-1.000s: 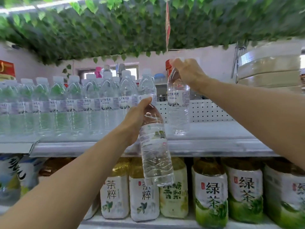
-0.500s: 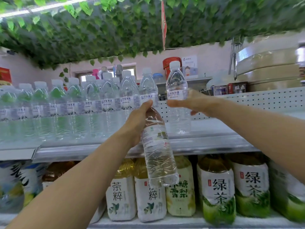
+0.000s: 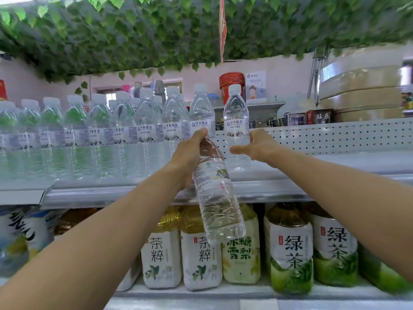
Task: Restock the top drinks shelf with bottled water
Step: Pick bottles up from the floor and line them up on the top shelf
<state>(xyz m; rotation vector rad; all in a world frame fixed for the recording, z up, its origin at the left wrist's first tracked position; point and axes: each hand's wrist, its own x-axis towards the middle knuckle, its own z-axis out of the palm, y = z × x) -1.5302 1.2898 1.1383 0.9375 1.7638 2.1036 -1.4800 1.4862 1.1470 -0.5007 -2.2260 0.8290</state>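
Against top shelf (image 3: 279, 189), water bottle (image 3: 214, 198) hangs tilted beneath grip of left hand (image 3: 187, 159).

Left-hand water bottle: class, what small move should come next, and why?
Probably lift the held bottle above the top shelf edge. The left hand grips its neck and it hangs tilted, base below the shelf, while the right hand holds the end bottle, with bare shelf beside it.
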